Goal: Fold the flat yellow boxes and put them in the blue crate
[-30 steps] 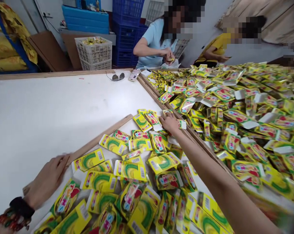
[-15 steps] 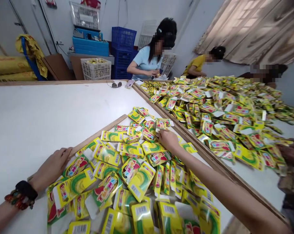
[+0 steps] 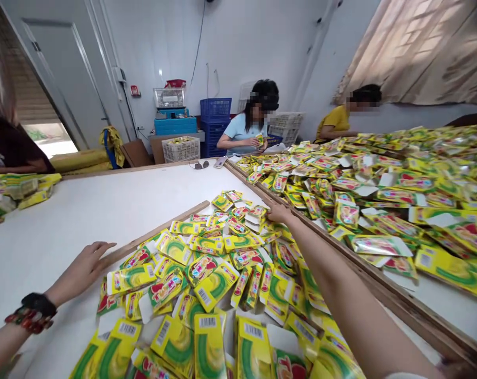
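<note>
Head view: your left hand (image 3: 80, 269), fingers loosely spread, at long brown wooden strip (image 3: 163, 227); right hand (image 3: 280, 212) curled by printed yellow-green cardboard cartons (image 3: 215, 284), grip can't tell.

Looks bright. Glows softly through the curtain (image 3: 424, 58) and turns very white below the shutter (image 3: 31, 102). Makes shiny spots on the yellow boxes (image 3: 210, 287). Gets stretched at the sides, darker in the right corners.

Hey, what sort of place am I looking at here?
Probably a packing workshop: many matching printed cartons lie heaped on a white tabletop, and stacked blue crates stand behind it.
</note>
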Demonstrator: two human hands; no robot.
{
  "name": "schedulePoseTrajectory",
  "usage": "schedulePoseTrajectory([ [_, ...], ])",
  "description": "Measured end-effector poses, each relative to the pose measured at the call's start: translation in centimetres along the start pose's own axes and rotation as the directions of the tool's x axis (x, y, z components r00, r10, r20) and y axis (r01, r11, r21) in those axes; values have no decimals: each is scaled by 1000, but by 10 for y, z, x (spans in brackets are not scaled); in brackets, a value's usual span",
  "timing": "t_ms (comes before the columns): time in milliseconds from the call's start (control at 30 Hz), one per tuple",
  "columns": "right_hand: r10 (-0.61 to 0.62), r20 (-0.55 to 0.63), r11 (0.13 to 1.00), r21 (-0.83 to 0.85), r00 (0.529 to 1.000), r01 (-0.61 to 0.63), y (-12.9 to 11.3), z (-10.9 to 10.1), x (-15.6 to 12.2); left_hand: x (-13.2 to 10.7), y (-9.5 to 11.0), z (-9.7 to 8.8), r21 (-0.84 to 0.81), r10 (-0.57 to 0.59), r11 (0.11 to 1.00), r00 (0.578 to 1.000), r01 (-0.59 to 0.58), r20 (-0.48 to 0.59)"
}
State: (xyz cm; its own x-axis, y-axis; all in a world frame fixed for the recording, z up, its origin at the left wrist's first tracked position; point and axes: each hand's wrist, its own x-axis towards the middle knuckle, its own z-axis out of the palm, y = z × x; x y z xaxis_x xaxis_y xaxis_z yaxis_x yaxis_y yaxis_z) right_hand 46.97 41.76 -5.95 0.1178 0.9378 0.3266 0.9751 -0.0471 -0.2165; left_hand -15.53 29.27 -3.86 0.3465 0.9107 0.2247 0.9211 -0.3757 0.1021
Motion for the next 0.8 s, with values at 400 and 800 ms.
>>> schedulePoseTrajectory([
  [400,-333,-95,920,187,938,345,27,-8,-71,109,214,25,-304,186,937,982,-173,14],
  [800,-125,-238,827,511,963,233,17,-78,-166,191,327,61,-314,201,931,979,-187,12],
])
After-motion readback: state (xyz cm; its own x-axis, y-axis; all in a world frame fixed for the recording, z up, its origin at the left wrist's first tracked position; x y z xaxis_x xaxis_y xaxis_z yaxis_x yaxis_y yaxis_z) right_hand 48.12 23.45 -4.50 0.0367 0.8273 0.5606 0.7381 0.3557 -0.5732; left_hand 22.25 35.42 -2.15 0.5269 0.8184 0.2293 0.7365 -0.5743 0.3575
